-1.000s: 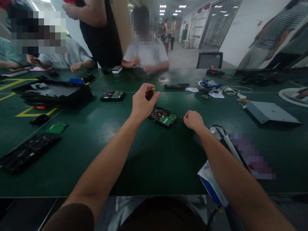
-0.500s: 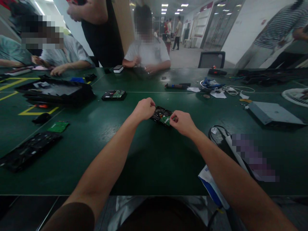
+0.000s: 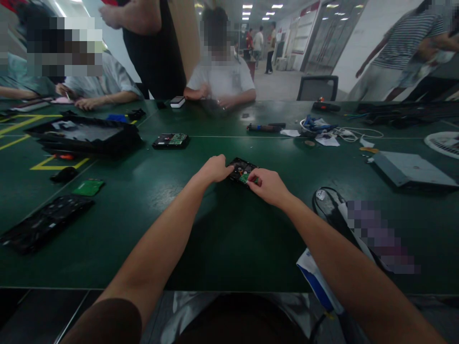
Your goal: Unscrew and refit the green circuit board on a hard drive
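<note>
A black hard drive [image 3: 242, 167] with a small green circuit board [image 3: 244, 178] on its upper face lies at the middle of the green table [image 3: 215, 248]. My left hand [image 3: 216, 168] is closed on the drive's left end, its thumb on the edge. From the right, my right hand [image 3: 267, 184] has thumb and fingers pinched together at the green board near the drive's right corner. Whether a small part is between those fingertips is hidden. A second hard drive [image 3: 170, 140], also with a green board, rests farther back on the left.
To the left lie a black tray [image 3: 84, 136], a loose green circuit board [image 3: 89, 187] and a long black casing [image 3: 48, 222]. On the right are a grey metal box [image 3: 412, 169], a bundle of cables [image 3: 317, 126] and a power strip [image 3: 353, 229]. A person [image 3: 220, 79] sits opposite.
My right hand has shifted slightly left over the green board, its fingers now pinching there. My left hand has lowered a little, thumb against the drive's left edge.
</note>
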`<action>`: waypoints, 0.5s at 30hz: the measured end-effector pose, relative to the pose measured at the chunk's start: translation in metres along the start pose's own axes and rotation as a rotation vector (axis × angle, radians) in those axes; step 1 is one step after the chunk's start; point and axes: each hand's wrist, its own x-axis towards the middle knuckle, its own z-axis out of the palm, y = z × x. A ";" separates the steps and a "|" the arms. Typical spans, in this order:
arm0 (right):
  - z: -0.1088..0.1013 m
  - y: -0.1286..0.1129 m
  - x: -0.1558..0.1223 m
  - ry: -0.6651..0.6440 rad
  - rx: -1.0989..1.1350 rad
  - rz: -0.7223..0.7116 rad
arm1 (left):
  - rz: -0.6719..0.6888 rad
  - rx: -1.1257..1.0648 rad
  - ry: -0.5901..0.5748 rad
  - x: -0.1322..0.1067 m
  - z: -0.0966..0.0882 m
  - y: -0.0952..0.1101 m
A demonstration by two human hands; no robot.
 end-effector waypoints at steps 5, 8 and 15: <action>0.001 0.003 -0.001 -0.007 -0.026 -0.027 | -0.018 0.010 -0.022 0.001 0.000 -0.003; -0.002 0.005 0.000 -0.004 -0.034 -0.040 | 0.001 0.033 -0.066 0.002 0.000 -0.003; -0.008 0.009 0.001 0.034 -0.107 0.045 | 0.018 0.069 -0.137 0.002 0.000 -0.003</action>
